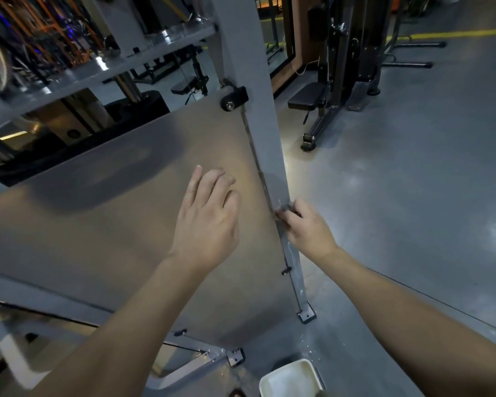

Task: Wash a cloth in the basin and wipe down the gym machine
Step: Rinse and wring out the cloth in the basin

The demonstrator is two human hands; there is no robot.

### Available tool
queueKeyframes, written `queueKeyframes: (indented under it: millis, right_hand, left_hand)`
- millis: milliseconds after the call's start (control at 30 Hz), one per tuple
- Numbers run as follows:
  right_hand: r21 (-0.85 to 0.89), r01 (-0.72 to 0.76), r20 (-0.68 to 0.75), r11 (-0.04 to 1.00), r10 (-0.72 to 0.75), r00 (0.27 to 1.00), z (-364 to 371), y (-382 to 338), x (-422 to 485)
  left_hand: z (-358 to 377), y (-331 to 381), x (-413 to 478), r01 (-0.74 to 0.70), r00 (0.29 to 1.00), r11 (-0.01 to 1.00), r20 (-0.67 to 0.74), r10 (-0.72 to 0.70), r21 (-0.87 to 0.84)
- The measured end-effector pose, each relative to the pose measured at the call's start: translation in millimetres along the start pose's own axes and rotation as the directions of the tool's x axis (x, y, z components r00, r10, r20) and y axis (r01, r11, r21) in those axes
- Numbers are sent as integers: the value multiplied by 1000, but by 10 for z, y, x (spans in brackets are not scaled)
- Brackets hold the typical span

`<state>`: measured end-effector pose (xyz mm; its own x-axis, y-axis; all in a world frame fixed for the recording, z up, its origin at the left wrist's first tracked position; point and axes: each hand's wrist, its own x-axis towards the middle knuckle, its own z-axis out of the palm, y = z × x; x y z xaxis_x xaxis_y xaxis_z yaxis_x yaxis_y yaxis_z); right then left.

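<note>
The gym machine fills the left half of the view: a grey upright post [248, 53] and a large translucent shield panel [112, 219] fixed to it. My left hand [209, 219] rests on the panel with its fingers loosely bent, holding nothing. My right hand [304, 227] grips a small dark cloth [287, 209] and presses it against the post's lower edge, where wet streaks show. A white basin [291, 378] stands on the floor at the bottom, below the post's foot.
A black bracket with a bolt [233, 98] holds the panel to the post. The machine's grey base frame [201, 356] runs along the floor at lower left. A black bench machine [327, 104] stands behind on the grey floor [413, 181]; a yellow line marks the far floor.
</note>
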<state>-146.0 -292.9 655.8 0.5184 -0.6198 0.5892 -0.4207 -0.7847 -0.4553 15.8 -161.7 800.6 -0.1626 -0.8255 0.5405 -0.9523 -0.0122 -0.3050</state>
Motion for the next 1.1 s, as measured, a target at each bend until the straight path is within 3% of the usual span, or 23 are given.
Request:
queueKeyframes:
  millis: [67,300,433,533,667,767,867,1000,1100]
  right_hand:
    - [19,-9,10,1000,9,1000,-37,-16,18]
    - [78,41,-318,996,-15,948,-161,-186,373]
    - [25,-73,-93,997,74,993,158,91,-104]
    - [24,-216,42,976,215,976,132,128,-128]
    - [231,-166,-43,959,181,983,-237,-187,194]
    - [429,-240,-58,871,292,955,-422,-306,389]
    - [462,-325,-130,825,426,895,-370,-308,437]
    - [446,-360,-224,820,492,841,-282,-368,415]
    - [477,-291,-229,830,437,870,-260,-385,347]
  left_hand:
    - [7,11,-20,-8,1000,1000,9,8,-1]
    - [95,41,-74,-28,999,999,34,29,-25]
    - [104,6,-80,-35,999,999,37,36,-29]
    - [106,-7,-45,-52,997,998,60,55,-40]
    - [93,57,19,-72,994,996,73,76,-60]
    - [62,55,76,-77,995,995,63,81,-64]
    - [44,25,109,-77,996,995,42,79,-62]
    - [45,13,132,-85,995,995,46,88,-50]
    - [38,7,135,-90,994,995,56,93,-52]
